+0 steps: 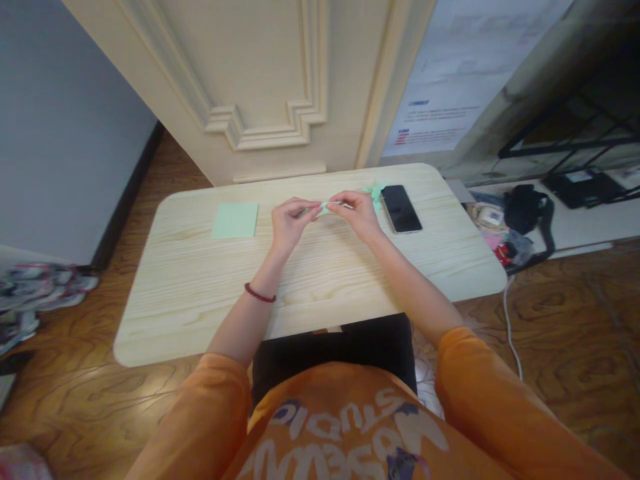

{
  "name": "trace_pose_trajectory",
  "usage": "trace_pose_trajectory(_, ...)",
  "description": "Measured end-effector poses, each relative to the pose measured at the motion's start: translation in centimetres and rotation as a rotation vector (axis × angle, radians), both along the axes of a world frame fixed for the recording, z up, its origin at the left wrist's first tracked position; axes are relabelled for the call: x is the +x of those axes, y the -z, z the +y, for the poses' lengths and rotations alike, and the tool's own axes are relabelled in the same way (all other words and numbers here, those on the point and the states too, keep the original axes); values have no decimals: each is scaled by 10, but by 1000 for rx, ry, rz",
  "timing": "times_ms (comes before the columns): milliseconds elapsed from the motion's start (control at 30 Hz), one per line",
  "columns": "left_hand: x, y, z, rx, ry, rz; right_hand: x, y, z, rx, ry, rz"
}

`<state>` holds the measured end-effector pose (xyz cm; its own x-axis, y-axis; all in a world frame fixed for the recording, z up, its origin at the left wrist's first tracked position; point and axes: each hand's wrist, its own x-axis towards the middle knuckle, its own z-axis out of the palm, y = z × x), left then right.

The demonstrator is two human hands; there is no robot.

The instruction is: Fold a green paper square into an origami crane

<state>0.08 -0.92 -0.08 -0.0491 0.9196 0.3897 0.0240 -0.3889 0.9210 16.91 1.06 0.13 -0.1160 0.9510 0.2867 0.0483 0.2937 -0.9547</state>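
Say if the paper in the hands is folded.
Folded: the green paper is a narrow strip between the left hand and right hand.
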Motion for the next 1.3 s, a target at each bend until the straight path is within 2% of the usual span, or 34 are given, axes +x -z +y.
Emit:
trace_pose_trajectory(667,3,-7,-3,-134,30,-12,0,-5,-3,-38,29,-3)
trace_pose_trajectory(900,4,-8,-3,-129,77,-9,0,-8,-3,-37,-54,-2)
trace_pose_trajectory(1300,4,-11,-4,-139,91,4,0,-10,-6,-59,-27,34)
